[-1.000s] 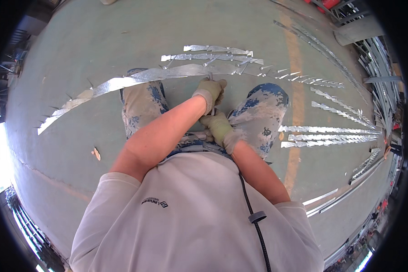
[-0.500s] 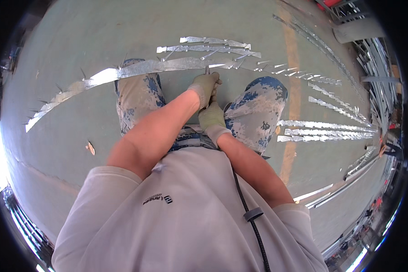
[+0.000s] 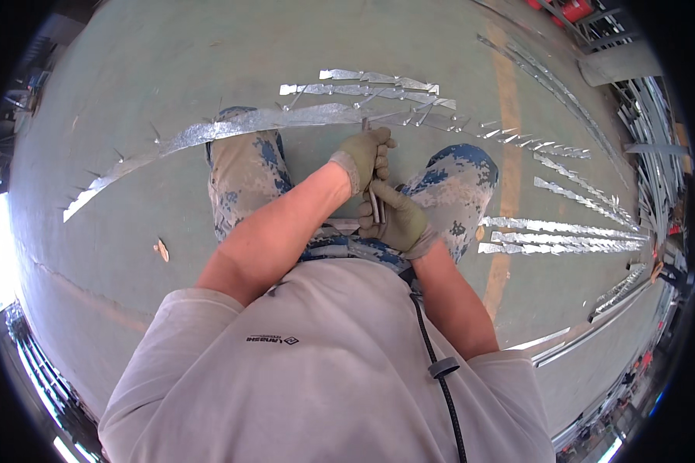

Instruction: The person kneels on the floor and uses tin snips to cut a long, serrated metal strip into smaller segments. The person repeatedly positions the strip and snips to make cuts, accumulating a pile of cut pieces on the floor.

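A long silvery sheet-metal strip lies across in front of my knees, with thin spikes standing up along it and a jagged right part. My left hand, gloved, is closed around a steel hand tool. The tool's narrow tip comes out above that fist and meets the strip's near edge. Lower down, my gloved right hand has its fingers curled round the tool's slim handle ends, which show between palm and fingertips. Most of the tool's middle is hidden by the left glove, so its exact kind is unclear.
Two shorter notched strips lie just beyond the long one. Several more jagged strips spread over the floor at right, beside a yellow floor line. Metal stock is piled at far right. A dry leaf is at left.
My right hand has moved down and right, away from the left, and its grip has loosened so the handle ends show. The left hand stays near the strip; the whole view has shifted slightly.
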A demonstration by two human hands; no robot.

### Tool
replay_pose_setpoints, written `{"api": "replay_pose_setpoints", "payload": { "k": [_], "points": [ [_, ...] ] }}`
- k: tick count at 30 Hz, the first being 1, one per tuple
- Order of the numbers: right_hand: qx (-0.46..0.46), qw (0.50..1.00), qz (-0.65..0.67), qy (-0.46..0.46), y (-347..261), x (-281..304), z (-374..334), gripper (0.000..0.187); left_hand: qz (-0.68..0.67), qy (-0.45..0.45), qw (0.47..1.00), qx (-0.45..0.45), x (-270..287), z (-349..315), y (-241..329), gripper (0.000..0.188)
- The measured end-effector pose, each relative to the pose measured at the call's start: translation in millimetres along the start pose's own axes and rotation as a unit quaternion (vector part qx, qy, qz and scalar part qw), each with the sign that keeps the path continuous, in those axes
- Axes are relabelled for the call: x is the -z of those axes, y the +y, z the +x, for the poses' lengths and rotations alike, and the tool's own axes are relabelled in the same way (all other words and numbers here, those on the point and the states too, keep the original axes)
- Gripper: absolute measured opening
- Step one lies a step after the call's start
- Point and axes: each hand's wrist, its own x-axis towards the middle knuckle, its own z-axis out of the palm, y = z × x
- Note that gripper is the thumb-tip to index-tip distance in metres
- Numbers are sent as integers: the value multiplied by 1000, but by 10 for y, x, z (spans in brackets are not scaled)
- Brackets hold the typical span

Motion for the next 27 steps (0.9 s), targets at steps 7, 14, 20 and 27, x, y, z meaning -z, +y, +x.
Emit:
{"api": "replay_pose_setpoints", "payload": {
  "k": [7, 14, 20, 27],
  "points": [
    [-57, 986, 101, -122, 108, 78, 130, 19, -11, -7, 1000, 12, -47, -119, 111, 26],
    [-5, 991, -107, 85, 16, -205, 5, 15, -97, -146, 984, -1, 119, -63, -36, 27],
    [66, 887, -369, 271, 95, -539, 131, 21, -288, -431, 855, 17, 514, 357, -289, 28],
    [57, 918, -308, 243, 8, -508, 70, 28, -183, -282, 941, 29, 329, 175, -132, 32]
  ]
}}
